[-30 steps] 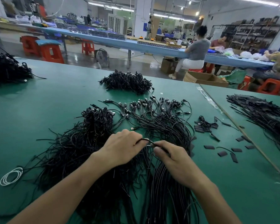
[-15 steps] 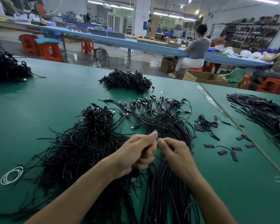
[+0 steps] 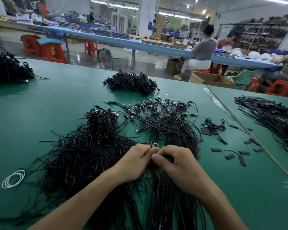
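Left hand (image 3: 133,163) and right hand (image 3: 178,163), fingers curled, pinch one cable end (image 3: 154,145) between them — above the cable bundle (image 3: 173,130), which runs straight away (both hands equally near).

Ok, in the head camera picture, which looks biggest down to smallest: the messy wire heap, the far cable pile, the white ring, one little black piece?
1. messy wire heap
2. far cable pile, farther off, so true size unsure
3. white ring
4. little black piece

Cable heaps (image 3: 93,146) flanking hands (image 3: 156,161).
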`<state>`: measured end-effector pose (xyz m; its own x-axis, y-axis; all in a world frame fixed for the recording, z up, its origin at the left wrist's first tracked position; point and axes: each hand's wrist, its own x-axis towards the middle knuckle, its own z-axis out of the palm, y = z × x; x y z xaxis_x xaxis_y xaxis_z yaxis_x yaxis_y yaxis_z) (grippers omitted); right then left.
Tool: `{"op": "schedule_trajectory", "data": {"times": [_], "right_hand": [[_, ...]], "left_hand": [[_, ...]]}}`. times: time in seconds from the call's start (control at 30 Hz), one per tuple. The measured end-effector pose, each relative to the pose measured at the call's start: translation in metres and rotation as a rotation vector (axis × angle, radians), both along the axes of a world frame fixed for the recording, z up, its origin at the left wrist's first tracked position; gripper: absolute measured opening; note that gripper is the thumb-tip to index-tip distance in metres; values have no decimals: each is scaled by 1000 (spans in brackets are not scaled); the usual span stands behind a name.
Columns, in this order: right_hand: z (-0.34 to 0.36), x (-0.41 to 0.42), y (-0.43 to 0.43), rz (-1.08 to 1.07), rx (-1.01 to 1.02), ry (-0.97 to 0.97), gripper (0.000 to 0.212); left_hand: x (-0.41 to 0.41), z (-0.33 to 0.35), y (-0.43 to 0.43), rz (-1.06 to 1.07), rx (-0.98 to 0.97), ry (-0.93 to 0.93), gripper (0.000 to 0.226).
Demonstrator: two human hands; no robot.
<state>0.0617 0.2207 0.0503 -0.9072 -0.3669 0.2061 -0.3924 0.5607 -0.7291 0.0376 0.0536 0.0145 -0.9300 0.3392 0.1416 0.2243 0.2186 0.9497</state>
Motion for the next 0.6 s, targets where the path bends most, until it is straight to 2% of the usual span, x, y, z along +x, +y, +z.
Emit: {"op": "schedule_trajectory", "data": {"times": [0.07,0.2,0.33,0.4,0.5,0.57,0.6], "right_hand": [[3,-5,6,-35,-52,38,14],[0,-16,12,-80,-225,19,17],[-9,-14,4,-36,-404,-134,30],[-15,-11,-2,-41,-349,-186,29],[-22,-4,-8,-17,-134,-189,33],[-23,1,-13,34,-5,-174,34],[-22,3,-15,51,29,-169,32]], "left_hand": [[9,2,1,-80,42,-144,50],[19,10,-5,-235,269,-417,64],[19,21,-11,-370,596,-537,49],[18,25,-12,-382,800,-533,42],[9,25,-14,-276,1005,-404,38],[1,21,-13,-160,960,-261,38],[-3,17,-12,-75,852,-175,38]]}}
